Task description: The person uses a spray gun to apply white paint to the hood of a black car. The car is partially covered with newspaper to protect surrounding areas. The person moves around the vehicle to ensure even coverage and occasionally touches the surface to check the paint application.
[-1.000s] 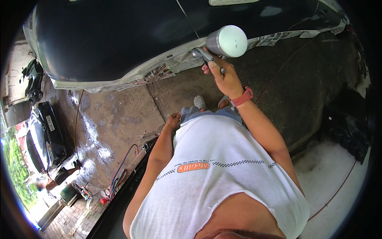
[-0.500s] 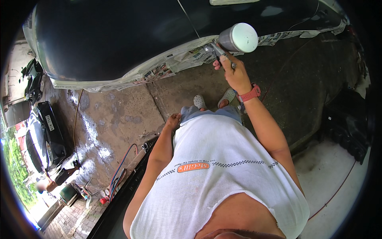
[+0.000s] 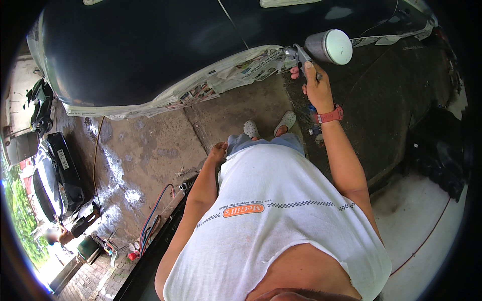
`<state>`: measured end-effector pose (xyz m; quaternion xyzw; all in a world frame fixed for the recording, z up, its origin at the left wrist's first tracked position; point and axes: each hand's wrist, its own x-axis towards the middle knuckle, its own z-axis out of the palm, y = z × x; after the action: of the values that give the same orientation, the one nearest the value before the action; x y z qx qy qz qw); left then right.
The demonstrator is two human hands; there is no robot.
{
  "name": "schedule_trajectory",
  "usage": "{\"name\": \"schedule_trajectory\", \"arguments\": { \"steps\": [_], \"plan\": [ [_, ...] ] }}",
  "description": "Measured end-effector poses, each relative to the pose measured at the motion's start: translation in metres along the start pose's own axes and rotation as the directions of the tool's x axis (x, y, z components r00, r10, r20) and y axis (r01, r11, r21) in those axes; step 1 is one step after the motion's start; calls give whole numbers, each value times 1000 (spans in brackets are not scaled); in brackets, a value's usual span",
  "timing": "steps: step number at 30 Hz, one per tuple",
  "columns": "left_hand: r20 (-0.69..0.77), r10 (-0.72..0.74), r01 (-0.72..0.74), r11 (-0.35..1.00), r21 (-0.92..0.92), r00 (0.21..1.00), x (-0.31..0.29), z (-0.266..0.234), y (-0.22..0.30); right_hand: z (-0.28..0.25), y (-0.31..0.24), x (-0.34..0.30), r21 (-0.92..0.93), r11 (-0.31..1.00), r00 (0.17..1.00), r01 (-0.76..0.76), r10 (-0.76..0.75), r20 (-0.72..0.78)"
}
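My right hand (image 3: 318, 86) is wrapped round the handle of a spray gun (image 3: 303, 54), thumb along its back and fingers at the trigger side. A metal paint cup (image 3: 317, 46) with a white round end sits on the gun, tilted out to the right. The nozzle end points left, close to the lower edge of a dark car panel (image 3: 150, 45). Masking newspaper (image 3: 201, 90) runs along that edge below the glossy panel. My left hand (image 3: 218, 151) hangs low beside my grey-blue shorts (image 3: 236, 144), its fingers curled in, with nothing visible in them.
A hose (image 3: 96, 160) crosses the stained concrete floor (image 3: 145, 130). Red and blue hoses (image 3: 153, 213) lie by a dark edge at lower left. Further left are a parked black car (image 3: 63, 165), a motorcycle (image 3: 41, 105) and another person (image 3: 65, 233). Black car parts (image 3: 437, 160) stand right.
My right hand has carried the spray gun to the right along the panel's lower edge. My left hand has stayed beside my shorts.
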<state>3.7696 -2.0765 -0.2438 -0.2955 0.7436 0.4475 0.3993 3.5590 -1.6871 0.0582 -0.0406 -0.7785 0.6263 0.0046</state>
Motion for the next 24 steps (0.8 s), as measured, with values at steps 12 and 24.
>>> {"name": "schedule_trajectory", "arguments": {
  "steps": [12,24],
  "plan": [
    [-12,-19,19,999,27,1000,-10,-2,10,5,-11,-7,25,989,984,-148,144,100],
    [-22,1,0,1000,26,1000,6,3,-16,44,-7,-15,41,998,987,-55,48,151]
  ]
}}
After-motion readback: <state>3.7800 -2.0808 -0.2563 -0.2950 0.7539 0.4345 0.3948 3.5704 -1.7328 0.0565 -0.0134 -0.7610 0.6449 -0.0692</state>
